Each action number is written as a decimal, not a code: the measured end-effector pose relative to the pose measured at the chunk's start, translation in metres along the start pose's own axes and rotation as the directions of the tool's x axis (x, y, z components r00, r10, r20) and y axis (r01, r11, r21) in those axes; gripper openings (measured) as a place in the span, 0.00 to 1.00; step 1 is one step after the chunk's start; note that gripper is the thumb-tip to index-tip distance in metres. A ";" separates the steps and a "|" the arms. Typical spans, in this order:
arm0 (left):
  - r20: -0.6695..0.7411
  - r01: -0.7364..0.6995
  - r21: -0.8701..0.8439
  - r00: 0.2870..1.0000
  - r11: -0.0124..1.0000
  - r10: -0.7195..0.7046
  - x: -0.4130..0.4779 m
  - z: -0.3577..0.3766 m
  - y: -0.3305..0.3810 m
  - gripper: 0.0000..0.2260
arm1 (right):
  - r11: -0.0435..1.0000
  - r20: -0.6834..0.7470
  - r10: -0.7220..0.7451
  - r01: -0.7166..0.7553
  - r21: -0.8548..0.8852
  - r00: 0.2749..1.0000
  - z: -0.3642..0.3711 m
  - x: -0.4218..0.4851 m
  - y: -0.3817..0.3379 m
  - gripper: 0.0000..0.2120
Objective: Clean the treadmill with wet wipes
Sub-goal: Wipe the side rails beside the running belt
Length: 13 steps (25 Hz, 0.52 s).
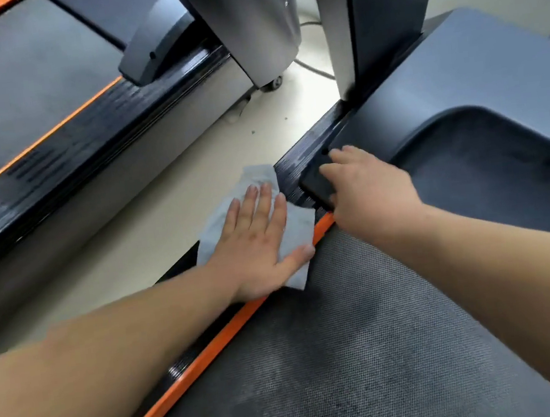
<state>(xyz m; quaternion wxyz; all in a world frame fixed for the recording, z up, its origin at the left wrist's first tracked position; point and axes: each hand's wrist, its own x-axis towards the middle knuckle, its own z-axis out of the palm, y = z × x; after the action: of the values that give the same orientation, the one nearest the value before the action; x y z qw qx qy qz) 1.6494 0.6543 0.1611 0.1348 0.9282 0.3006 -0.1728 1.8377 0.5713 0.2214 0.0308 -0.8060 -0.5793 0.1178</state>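
Observation:
My left hand lies flat with straight fingers on a pale grey wet wipe, pressing it onto the black ribbed side rail of the treadmill. An orange stripe runs along the rail beside the dark textured belt. My right hand grips the corner of the black motor cover, with fingers curled over its edge. Part of the wipe is hidden under my left palm.
A second treadmill with its own orange stripe stands to the left across a strip of beige floor. Its grey upright and small wheel stand at the top. A dark upright post rises at the rail's far end. A cable lies on the floor.

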 end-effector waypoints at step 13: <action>-0.050 0.060 0.014 0.997 0.998 -0.060 0.039 -0.005 0.035 0.50 | 0.991 0.291 0.129 -0.112 -0.074 0.948 -0.012 0.006 -0.004 0.28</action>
<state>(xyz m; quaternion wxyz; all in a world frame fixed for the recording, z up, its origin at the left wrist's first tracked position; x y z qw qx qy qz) 1.7018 0.6484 0.1556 0.1150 0.9238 0.3302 -0.1559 1.8389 0.5795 0.2327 -0.0859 -0.8139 -0.5300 0.2221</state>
